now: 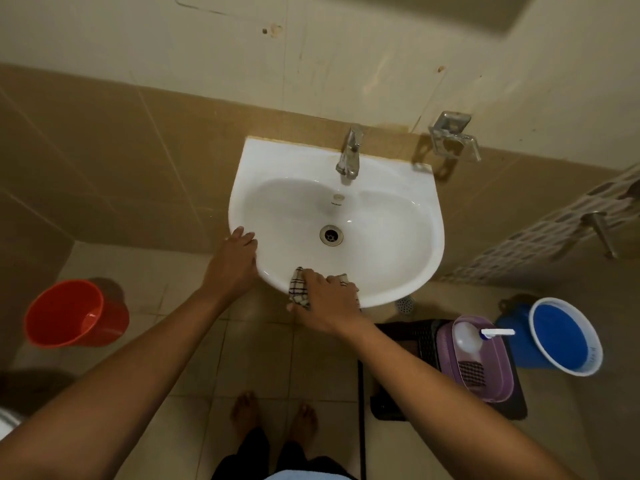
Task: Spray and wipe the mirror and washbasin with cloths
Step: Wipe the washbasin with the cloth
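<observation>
So the white washbasin (398, 216) is mounted on the tan tiled wall, with a chrome tap (349, 154) at its far edge and the drain (331, 235) in the middle of the bowl. The right hand (325, 303) is on the near rim, pressing a checked cloth (298, 289) against it; the cloth is bunched under the palm and fingers, draping over the rim edge, so that grip is closed on the cloth as far as I can see. The left hand (239, 258) rests on the near-left rim of the basin with its fingers laid fairly flat along the edge, holding nothing.

On the floor to the left there's a red bucket (69, 315), tipped a bit toward the camera. On the right a purple tub (498, 372) sits on a dark stool or crate, with a clear spray bottle (467, 337) lying in it and another checked cloth (471, 373) beside the bottle. Right of that is a blue bucket (561, 336) with a white rim. Bare feet (273, 415) show on the floor tiles near the bottom.
</observation>
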### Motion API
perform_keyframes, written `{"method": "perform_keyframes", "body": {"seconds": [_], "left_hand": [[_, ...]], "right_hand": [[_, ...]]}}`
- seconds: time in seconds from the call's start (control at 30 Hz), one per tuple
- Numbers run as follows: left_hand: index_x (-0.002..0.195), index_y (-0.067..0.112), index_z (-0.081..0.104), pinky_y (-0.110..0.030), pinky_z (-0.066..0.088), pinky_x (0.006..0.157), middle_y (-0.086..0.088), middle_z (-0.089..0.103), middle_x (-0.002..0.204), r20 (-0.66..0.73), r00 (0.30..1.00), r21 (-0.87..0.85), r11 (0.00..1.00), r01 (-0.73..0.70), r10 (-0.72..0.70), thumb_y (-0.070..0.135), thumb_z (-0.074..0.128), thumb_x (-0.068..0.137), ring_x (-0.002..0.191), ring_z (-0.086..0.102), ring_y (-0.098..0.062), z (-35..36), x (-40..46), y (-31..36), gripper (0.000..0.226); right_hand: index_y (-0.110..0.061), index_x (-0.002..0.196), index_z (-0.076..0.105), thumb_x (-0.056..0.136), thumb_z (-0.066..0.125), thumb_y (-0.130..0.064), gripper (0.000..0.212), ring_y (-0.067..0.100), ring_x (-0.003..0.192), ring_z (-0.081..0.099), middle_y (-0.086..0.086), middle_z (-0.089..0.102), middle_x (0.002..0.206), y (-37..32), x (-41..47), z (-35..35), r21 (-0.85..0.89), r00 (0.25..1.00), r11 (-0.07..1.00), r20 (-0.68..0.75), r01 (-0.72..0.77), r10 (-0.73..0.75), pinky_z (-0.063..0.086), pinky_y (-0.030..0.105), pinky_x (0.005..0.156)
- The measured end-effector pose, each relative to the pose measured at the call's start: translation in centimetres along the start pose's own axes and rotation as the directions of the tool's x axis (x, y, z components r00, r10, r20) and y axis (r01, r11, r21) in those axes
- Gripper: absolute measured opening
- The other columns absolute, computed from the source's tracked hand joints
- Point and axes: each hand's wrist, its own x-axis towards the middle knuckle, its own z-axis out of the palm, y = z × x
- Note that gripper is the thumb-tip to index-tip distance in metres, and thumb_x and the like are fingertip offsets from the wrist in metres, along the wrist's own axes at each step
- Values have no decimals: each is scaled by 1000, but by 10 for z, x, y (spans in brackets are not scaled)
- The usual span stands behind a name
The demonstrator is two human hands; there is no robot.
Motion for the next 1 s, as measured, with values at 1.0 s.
{"method": "perform_keyframes", "body": {"seconds": [1.0], "left_hand": [[90,-3,66,-50,50,78,-18,67,97,-94,995,174,984,34,-18,21,33,79,102,58,-37,5,11,7,43]], "right_hand": [[-32,131,59,93,42,-59,50,19,143,31,-5,53,142,202,-5,-38,25,995,999,-92,-47,50,8,54,117]]}}
